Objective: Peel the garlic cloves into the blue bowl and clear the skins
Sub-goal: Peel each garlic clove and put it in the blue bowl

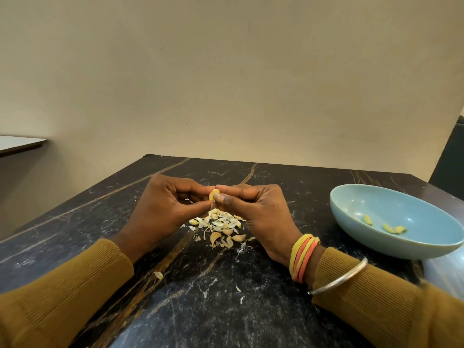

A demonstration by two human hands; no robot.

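Observation:
A pale yellow garlic clove is held above the table, pinched between the fingertips of my left hand and my right hand. Directly under my hands lies a heap of papery skins mixed with several unpeeled cloves. The blue bowl stands to the right on the table, apart from my right hand, and holds three peeled cloves.
The dark marble table has stray skin flakes near its front, one at the left. A beige wall runs behind the table. A dark chair back stands at the far right.

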